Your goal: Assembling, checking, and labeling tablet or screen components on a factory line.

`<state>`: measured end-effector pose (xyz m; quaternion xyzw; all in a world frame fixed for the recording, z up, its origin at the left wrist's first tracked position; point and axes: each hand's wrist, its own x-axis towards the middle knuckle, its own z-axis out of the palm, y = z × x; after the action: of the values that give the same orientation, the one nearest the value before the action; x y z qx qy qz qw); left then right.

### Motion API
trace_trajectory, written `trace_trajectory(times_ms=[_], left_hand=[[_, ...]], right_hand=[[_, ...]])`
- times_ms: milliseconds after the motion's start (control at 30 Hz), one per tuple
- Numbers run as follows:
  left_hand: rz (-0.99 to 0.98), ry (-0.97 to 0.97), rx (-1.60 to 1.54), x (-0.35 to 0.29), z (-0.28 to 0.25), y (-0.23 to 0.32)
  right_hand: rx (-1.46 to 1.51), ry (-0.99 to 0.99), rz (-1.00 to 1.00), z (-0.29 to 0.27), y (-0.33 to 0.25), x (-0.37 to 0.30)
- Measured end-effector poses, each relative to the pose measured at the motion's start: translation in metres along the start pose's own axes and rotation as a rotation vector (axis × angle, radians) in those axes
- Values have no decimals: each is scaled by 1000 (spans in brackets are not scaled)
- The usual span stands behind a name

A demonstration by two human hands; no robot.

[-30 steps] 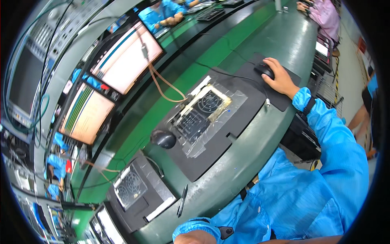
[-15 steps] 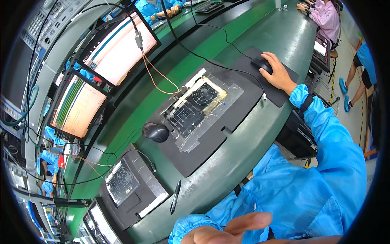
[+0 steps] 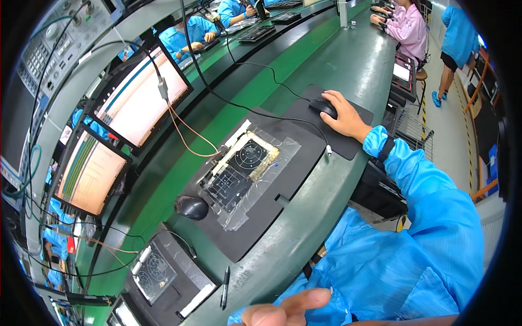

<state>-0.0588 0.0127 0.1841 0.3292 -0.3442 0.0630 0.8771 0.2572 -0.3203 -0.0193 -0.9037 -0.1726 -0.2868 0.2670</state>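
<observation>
My right hand (image 3: 348,119) rests over a black computer mouse (image 3: 323,107) on a dark mouse pad (image 3: 356,141), its fingers curved round the mouse. My left hand (image 3: 288,309) is low at the bottom edge, away from the bench top, with its visible fingers apart and nothing seen in them; the rest is cut off. Between the hands lies a dark mat with a taped-down fixture (image 3: 234,173) that bears round and square target patterns. A second dark mouse (image 3: 191,207) sits at the mat's left end. A black pen (image 3: 225,288) lies near my left hand.
Two lit monitors (image 3: 144,98) stand at the left, with cables hanging before them. Another patterned plate (image 3: 155,274) lies on a black mat at the lower left. A white-tipped cable (image 3: 328,150) crosses the fixture mat. Other people work across and along the green bench (image 3: 348,54).
The view has shifted, so the bench things appear further left and lower. My right hand stays on the mouse. The person in blue in the aisle has walked further away.
</observation>
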Motion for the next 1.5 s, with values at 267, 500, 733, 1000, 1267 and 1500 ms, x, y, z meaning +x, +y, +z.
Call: trace_trajectory(times_ms=[267,500,733,1000,1267,1500], left_hand=[[16,222,425,24,-45,-26],[65,444,363,-1,-95,-54],[7,510,344,-7,-95,-64],[40,526,433,11,-86,-61],[22,520,448,26,-59,-55],[25,515,441,35,-19,-44]], right_hand=[[-80,40,-23,-7,15,6],[-81,-11,-38,24,14,4],[-98,-12,-4,2,5,7],[-78,-23,24,0,11,9],[-49,-14,41,5,9,10],[-84,15,15,6,9,10]])
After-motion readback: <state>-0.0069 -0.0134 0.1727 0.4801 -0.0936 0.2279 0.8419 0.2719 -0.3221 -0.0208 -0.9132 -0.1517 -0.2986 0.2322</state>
